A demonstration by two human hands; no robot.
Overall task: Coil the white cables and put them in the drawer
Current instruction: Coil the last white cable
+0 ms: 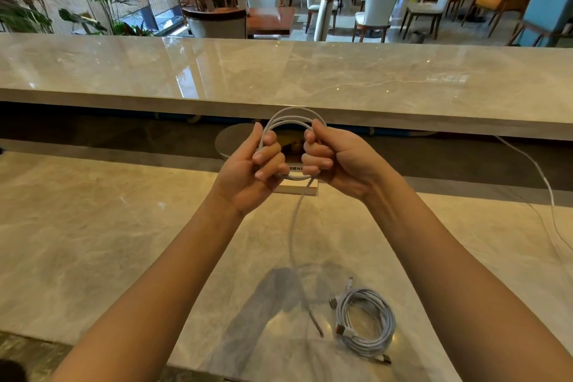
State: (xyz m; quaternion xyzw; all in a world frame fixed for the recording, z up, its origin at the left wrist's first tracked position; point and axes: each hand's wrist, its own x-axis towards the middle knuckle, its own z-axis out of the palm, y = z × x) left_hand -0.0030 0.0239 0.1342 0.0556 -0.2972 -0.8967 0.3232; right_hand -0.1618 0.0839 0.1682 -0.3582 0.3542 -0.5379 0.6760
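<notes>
Both hands, left hand (257, 170) and right hand (328, 158), fingers curled round white cable (291, 121) loops; feed hanging tail evenly, matching loop size, above worktop (93, 211).

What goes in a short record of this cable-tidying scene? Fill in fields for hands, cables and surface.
left hand: grips one side of the loops
right hand: grips the other side
held cable: partly coiled, tail hanging to the counter
coiled cable: lying on the counter
loose cable: trailing at right
drawer: not visible
</notes>
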